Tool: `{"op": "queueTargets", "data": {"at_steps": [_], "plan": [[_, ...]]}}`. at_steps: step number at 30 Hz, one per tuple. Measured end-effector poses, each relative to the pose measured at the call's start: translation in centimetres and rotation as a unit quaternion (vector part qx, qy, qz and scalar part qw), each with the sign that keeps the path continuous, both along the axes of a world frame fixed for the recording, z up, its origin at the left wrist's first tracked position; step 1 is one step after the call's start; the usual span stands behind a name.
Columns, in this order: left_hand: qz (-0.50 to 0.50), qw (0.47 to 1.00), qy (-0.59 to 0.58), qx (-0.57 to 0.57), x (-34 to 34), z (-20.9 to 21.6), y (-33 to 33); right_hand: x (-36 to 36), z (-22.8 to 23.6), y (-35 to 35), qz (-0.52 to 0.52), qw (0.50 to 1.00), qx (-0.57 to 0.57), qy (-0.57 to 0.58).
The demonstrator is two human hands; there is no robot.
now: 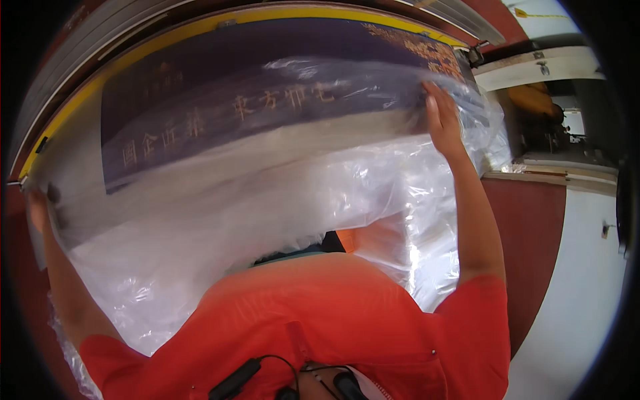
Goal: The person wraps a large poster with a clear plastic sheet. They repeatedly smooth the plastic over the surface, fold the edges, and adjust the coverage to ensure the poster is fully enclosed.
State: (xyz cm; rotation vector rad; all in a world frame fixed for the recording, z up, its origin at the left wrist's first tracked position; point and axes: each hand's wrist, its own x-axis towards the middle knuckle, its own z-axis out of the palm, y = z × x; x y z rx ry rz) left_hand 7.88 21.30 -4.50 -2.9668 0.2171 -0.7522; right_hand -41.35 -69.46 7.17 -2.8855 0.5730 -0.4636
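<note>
A wide sheet of clear plastic film [200, 220] hangs in loose, shiny folds in front of me, from chest height up over a dark blue panel [267, 50] with gold lettering and a gold leaf pattern. My right hand [443, 123] is raised at the panel's right side against the film, its fingers stretched out. At the far left, my left hand [39, 210] is beside the left edge of the film; motion blur hides its fingers. Both arms are spread wide.
A yellow strip [220, 25] borders the panel along the top and left. On the right are a white door-like frame [540, 70], an opening with dark items, and a white panel [573, 287]. Reddish-brown surface [527, 247] shows beside my right arm.
</note>
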Motion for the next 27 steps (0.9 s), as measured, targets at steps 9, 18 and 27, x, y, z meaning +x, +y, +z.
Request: {"op": "queueTargets", "data": {"at_steps": [9,18,27], "plan": [[0.077,0.994,0.069,-0.024,-1.3,-0.6,-2.4,1.1,-1.5,2.7,-0.018,0.986,-0.139,0.093],[0.029,0.991,-0.046,0.121,-2.4,-0.6,6.8,3.0,-3.5,-14.1,-0.256,0.944,-0.018,0.206],[0.17,0.982,0.077,-0.024,-8.8,3.5,-10.1,3.3,-2.9,-18.1,0.054,0.996,0.039,0.067]]}}
